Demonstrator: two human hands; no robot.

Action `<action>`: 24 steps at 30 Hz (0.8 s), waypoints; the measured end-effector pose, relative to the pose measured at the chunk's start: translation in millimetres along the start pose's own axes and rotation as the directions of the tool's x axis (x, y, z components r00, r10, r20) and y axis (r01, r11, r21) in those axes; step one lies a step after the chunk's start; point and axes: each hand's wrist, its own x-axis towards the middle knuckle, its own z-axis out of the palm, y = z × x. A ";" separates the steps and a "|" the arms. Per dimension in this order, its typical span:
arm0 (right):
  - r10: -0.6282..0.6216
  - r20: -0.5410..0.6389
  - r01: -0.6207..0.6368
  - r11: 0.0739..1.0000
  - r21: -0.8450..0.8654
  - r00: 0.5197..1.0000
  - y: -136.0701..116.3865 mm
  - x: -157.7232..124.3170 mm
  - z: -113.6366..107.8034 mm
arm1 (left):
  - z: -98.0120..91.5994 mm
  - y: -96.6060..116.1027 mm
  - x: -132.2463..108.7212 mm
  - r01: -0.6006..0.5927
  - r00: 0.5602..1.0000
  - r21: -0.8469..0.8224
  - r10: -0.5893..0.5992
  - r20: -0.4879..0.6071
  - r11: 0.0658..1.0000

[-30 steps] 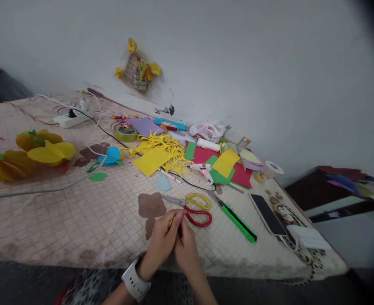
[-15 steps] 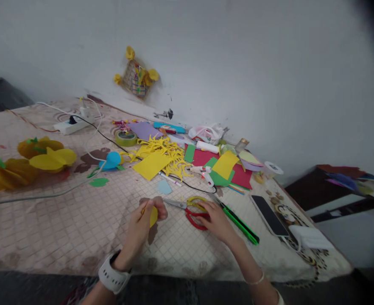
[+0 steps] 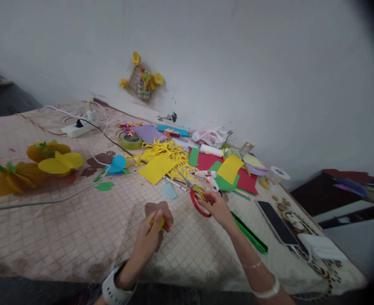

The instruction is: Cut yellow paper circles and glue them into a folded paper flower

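Note:
My left hand (image 3: 150,235) is closed around a small folded yellow paper piece (image 3: 159,222), held just above the patterned cloth near the front edge. My right hand (image 3: 216,205) grips the red-and-yellow handled scissors (image 3: 198,198) and has them lifted off the cloth, blades pointing away toward the paper pile. A white watch sits on my left wrist, a thin bracelet on my right.
A green box cutter (image 3: 249,233) and a phone (image 3: 276,217) lie to the right. Beyond the hands are a glue gun (image 3: 207,176), yellow shreds (image 3: 171,154), coloured sheets (image 3: 230,169) and tape (image 3: 130,142). Yellow paper flowers (image 3: 31,167) and a power strip (image 3: 79,127) are at the left.
My hands were together on the yellow piece, then parted. The right hand reached to the scissors and has now picked them up; the left hand keeps the yellow piece.

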 end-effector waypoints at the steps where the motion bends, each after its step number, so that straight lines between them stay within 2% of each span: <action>1: 0.022 -0.007 -0.022 1.000 0.011 1.000 -7.2 14.8 6.4 | 0.0 0.2 -0.1 0.001 1.000 0.002 -0.001 0.002 1.000; 7: 0.156 -0.030 -0.157 0.988 -0.007 0.987 -59.0 110.4 52.9 | 0.7 -5.3 -0.3 0.000 1.000 0.008 0.000 -0.010 1.000; 11: 0.215 -0.064 -0.220 0.971 -0.092 0.975 -76.3 142.1 68.8 | 0.9 -9.6 -1.0 -0.002 0.999 0.013 0.002 -0.034 1.000; 15: 0.225 -0.087 -0.237 0.954 -0.183 0.971 -75.1 148.2 69.2 | 2.1 -13.0 -0.4 -0.006 0.999 0.003 0.007 -0.038 1.000; 18: 0.169 -0.098 -0.187 0.957 -0.221 0.981 -73.9 143.6 66.0 | 3.1 -15.3 0.3 -0.013 0.999 -0.017 0.013 -0.030 1.000; 21: 0.035 -0.083 -0.052 0.976 -0.213 0.996 -82.3 130.1 66.3 | 3.3 -16.4 0.6 -0.020 0.999 -0.032 0.019 -0.027 0.999; 24: -0.155 0.015 0.156 0.979 -0.131 0.988 -99.7 101.8 69.9 | 3.3 -15.3 0.5 -0.022 0.999 -0.042 0.020 -0.043 0.999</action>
